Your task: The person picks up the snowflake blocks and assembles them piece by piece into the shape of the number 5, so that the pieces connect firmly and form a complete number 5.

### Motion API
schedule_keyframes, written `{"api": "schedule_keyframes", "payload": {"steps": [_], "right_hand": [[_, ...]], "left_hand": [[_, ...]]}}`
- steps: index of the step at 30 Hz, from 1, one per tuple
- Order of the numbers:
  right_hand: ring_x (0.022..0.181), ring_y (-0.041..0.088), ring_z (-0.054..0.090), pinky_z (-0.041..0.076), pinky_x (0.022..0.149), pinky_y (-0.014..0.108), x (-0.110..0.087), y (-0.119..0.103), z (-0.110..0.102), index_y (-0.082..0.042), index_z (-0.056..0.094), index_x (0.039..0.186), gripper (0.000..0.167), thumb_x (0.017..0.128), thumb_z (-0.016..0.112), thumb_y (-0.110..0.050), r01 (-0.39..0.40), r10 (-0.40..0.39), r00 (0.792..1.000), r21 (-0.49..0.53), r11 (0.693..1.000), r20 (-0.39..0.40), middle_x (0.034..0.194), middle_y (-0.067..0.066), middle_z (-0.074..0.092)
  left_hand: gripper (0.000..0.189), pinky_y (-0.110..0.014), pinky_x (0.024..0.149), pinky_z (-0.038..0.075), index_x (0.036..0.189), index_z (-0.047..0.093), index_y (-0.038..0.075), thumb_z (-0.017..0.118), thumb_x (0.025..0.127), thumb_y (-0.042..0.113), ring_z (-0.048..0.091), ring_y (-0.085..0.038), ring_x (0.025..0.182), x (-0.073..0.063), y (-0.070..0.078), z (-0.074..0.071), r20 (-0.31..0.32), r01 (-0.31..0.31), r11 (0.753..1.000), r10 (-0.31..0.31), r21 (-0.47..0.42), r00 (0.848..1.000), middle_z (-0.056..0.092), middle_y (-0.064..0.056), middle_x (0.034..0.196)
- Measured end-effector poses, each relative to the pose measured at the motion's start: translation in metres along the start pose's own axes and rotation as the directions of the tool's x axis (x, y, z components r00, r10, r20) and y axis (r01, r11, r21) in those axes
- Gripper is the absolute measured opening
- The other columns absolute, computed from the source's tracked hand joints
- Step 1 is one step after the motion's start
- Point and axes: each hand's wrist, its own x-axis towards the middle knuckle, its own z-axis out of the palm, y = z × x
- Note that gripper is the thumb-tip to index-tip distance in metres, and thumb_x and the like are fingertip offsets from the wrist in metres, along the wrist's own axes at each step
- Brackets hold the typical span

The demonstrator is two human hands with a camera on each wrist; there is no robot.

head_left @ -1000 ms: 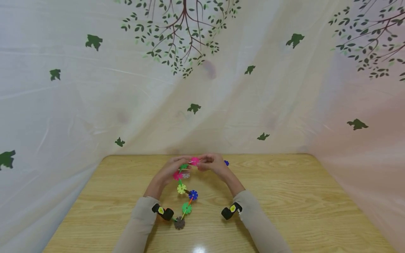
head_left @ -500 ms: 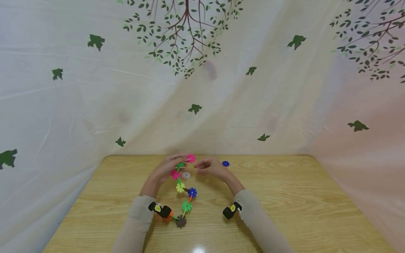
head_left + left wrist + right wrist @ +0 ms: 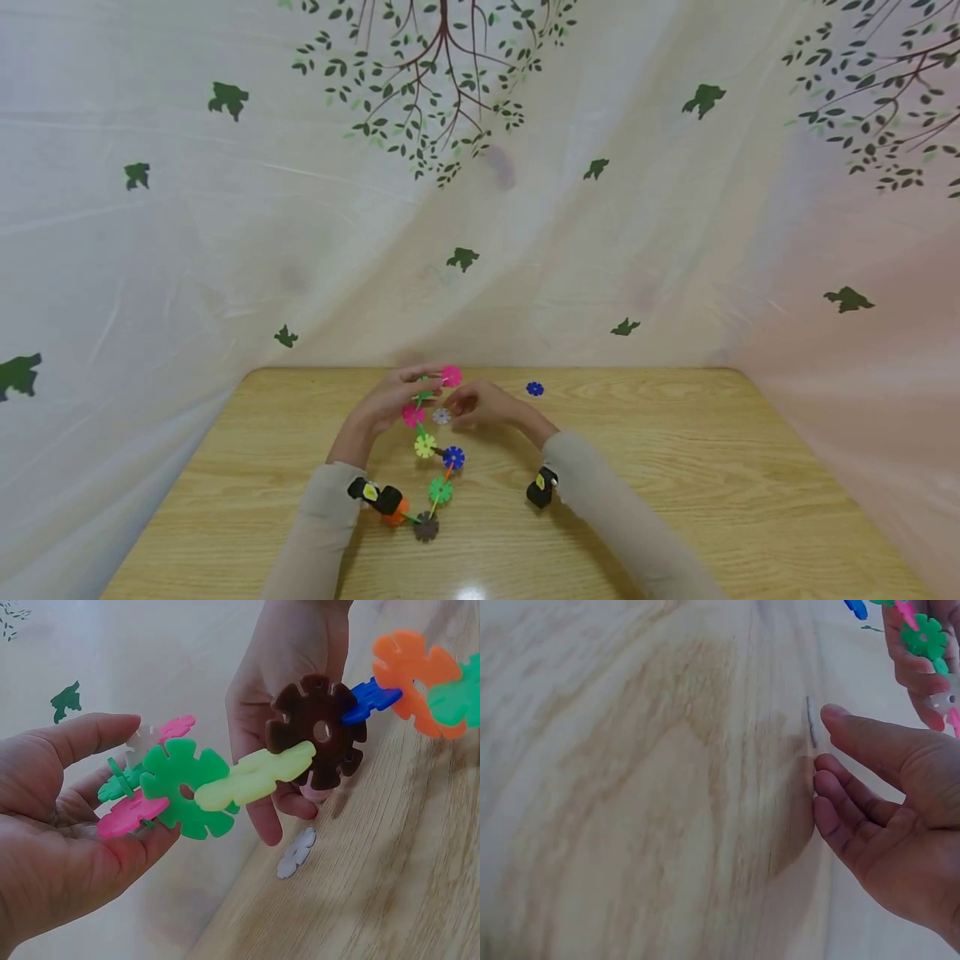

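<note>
My left hand (image 3: 392, 400) holds a chain of interlocking flower-shaped plastic discs near its far end. In the left wrist view, the thumb pinches a whitish disc (image 3: 141, 744) beside pink and green ones. From the hand, the chain hangs down toward the person, through a yellow disc (image 3: 425, 446), a blue disc (image 3: 453, 457) and a dark brown disc (image 3: 426, 527). A loose whitish disc (image 3: 441, 415) lies flat on the table under the chain. My right hand (image 3: 486, 403) is beside it, thumb and fingers apart with nothing between them; in the right wrist view the fingertips are at the tabletop.
A loose blue disc (image 3: 535, 388) lies near the table's back edge, behind the right hand. An orange disc (image 3: 396, 512) at the chain's near end is partly covered by the left wrist camera (image 3: 387, 500). A printed curtain (image 3: 525, 317) hangs behind the wooden table (image 3: 675, 483).
My right hand has let go of the chain's pink end disc and moved left and down to the loose whitish disc. The left hand has shifted slightly left with the chain.
</note>
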Motion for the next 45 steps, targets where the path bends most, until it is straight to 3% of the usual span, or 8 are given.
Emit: {"api": "schedule_keyframes", "payload": {"steps": [9,13,17,23,26,32,36,45], "right_hand": [[0.07,0.007,0.048,0.043,0.064,0.017,0.005,0.0,0.001,0.001,0.068,0.128,0.038,0.092,0.075,-0.006,0.015,-0.015,1.0,-0.006,1.0,0.025,0.086,0.01,0.064],[0.065,0.007,0.043,0.038,0.061,0.018,0.007,0.0,0.002,-0.001,0.068,0.129,0.036,0.093,0.073,-0.006,0.019,-0.018,0.999,-0.016,1.0,0.04,0.077,0.005,0.057],[0.06,0.007,0.037,0.034,0.058,0.019,0.008,-0.001,0.002,-0.002,0.069,0.128,0.035,0.094,0.073,-0.008,0.017,-0.016,0.999,-0.036,0.999,0.044,0.067,0.0,0.047],[0.057,0.006,0.034,0.032,0.056,0.018,0.01,-0.001,0.006,-0.003,0.071,0.125,0.033,0.093,0.074,-0.009,-0.004,0.004,1.0,-0.034,0.999,0.013,0.062,-0.002,0.041],[0.06,0.007,0.037,0.034,0.058,0.018,0.01,0.001,0.008,-0.002,0.073,0.122,0.03,0.092,0.075,-0.008,0.003,-0.003,1.0,-0.021,1.0,-0.008,0.066,-0.001,0.047],[0.072,0.008,0.046,0.041,0.064,0.018,0.006,0.004,0.009,0.002,0.072,0.112,0.025,0.089,0.078,-0.007,-0.009,0.008,0.999,-0.015,1.0,-0.037,0.081,0.003,0.059],[0.076,0.008,0.052,0.048,0.07,0.019,0.001,0.002,0.008,0.003,0.07,0.105,0.025,0.084,0.081,-0.004,-0.033,0.034,0.998,0.012,0.999,-0.05,0.085,0.006,0.063],[0.083,0.009,0.058,0.052,0.077,0.02,-0.011,0.011,0.0,0.001,0.067,0.102,0.022,0.084,0.079,0.003,-0.068,0.074,0.994,0.072,0.995,-0.08,0.094,0.009,0.068]], "left_hand": [[0.044,-0.053,0.11,0.047,0.148,0.051,0.002,0.053,0.107,0.017,0.057,-0.031,0.123,0.001,0.001,-0.001,0.005,-0.003,1.0,0.003,0.02,1.0,0.059,-0.012,0.132],[0.044,-0.049,0.109,0.05,0.148,0.05,0.003,0.053,0.107,0.017,0.054,-0.038,0.129,0.001,0.001,-0.002,0.001,0.012,1.0,-0.012,0.023,1.0,0.06,-0.011,0.131],[0.044,-0.045,0.106,0.052,0.148,0.05,0.002,0.052,0.107,0.016,0.055,-0.035,0.127,0.001,0.001,-0.003,0.002,0.015,0.999,-0.015,0.031,1.0,0.06,-0.008,0.128],[0.045,-0.051,0.111,0.047,0.149,0.048,0.0,0.051,0.108,0.017,0.052,-0.037,0.129,0.0,0.0,-0.002,0.008,0.009,0.999,-0.009,0.031,1.0,0.054,-0.018,0.14],[0.045,-0.052,0.112,0.046,0.149,0.048,0.0,0.051,0.107,0.017,0.054,-0.034,0.127,0.001,-0.001,-0.002,0.007,0.004,1.0,-0.005,0.026,1.0,0.052,-0.018,0.142],[0.044,-0.044,0.106,0.053,0.147,0.049,-0.002,0.052,0.107,0.015,0.059,-0.012,0.105,0.003,-0.005,0.001,0.003,0.001,1.0,-0.001,-0.008,1.0,0.06,-0.004,0.12],[0.043,-0.04,0.102,0.056,0.147,0.048,-0.003,0.052,0.107,0.011,0.061,-0.012,0.102,0.005,-0.007,0.004,-0.009,0.015,0.999,-0.015,-0.052,1.0,0.061,-0.002,0.114],[0.044,-0.033,0.093,0.059,0.149,0.038,-0.005,0.046,0.108,0.009,0.061,-0.015,0.099,0.006,-0.006,0.013,-0.022,0.011,0.991,-0.014,-0.131,1.0,0.054,-0.011,0.121]]}}
